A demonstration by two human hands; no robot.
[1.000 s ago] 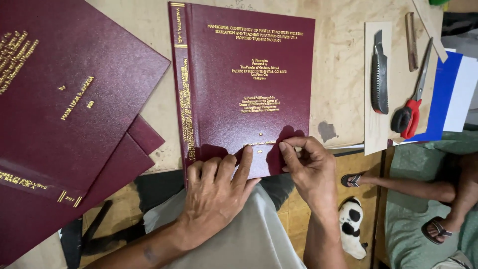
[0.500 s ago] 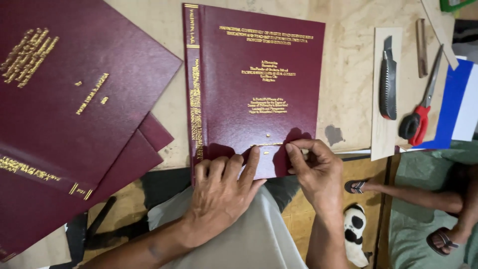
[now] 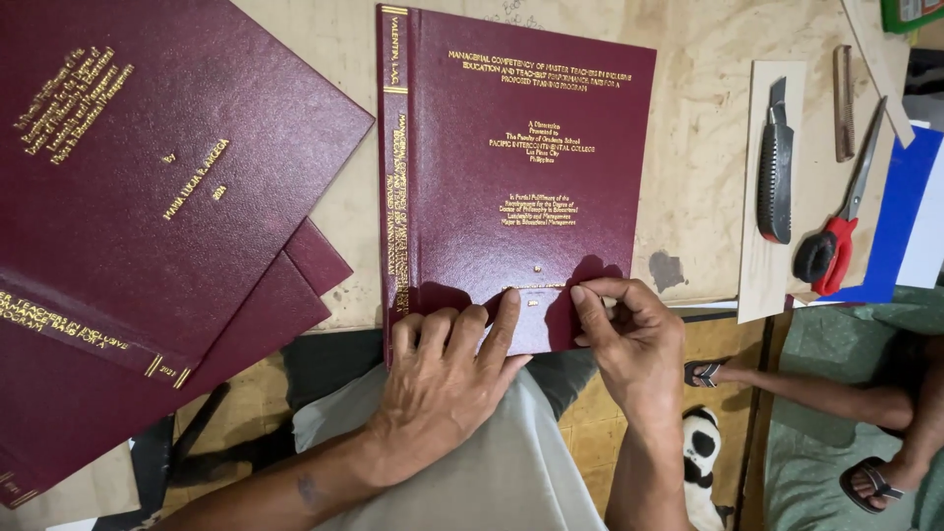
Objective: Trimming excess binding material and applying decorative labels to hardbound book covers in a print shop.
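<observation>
A maroon hardbound book (image 3: 511,147) with gold lettering lies closed on the worktable (image 3: 708,118), spine to the left. My left hand (image 3: 442,379) rests flat on the cover's near edge, fingers spread and index fingertip by a short gold line. My right hand (image 3: 629,339) is just to its right, thumb and fingers pinched together against the cover's lower right part. What it pinches is too small to make out.
Several more maroon covers (image 3: 147,177) are stacked on the left. To the right lie a black utility knife (image 3: 775,172) on a pale strip, red-handled scissors (image 3: 836,236) and a blue and white sheet (image 3: 910,216). Another person's sandalled foot (image 3: 703,372) and a black-and-white animal (image 3: 703,452) are below the table edge.
Both hands stay at the cover's near edge. The view has drifted a little, so the book sits further right in the frame.
</observation>
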